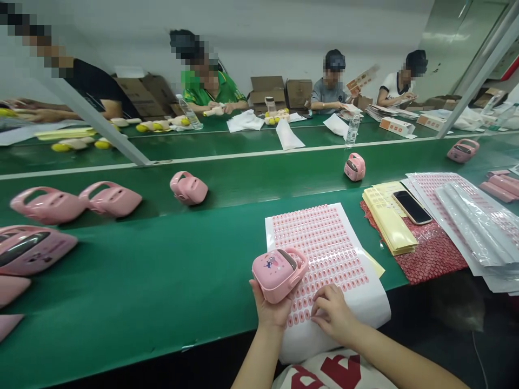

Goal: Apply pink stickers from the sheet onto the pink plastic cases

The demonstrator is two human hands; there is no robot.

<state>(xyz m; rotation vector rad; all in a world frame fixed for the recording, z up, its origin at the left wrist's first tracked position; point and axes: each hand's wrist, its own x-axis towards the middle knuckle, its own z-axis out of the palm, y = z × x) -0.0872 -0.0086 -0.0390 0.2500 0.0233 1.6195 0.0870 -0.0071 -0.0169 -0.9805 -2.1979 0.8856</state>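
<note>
My left hand (272, 310) holds up a small pink plastic device (273, 278) from below. It has a carry handle, a dark glossy window and a cartoon print, and is tilted with the handle to the right. Beneath it lies a white sheet of stickers (320, 229) with rows of small pink ovals, its near end curling over the table edge. My right hand (330, 313) rests at the sheet's lower rows, thumb and forefinger pinched at a sticker; the fingertips partly hide it.
More pink devices stand on the green bench, one (188, 188) near the middle and several at the left. To the right are yellow label sheets (389, 221), a phone (412, 207), red bubble wrap (433, 256) and plastic-covered sheets (478, 221). Co-workers sit across a metal rail (243, 154).
</note>
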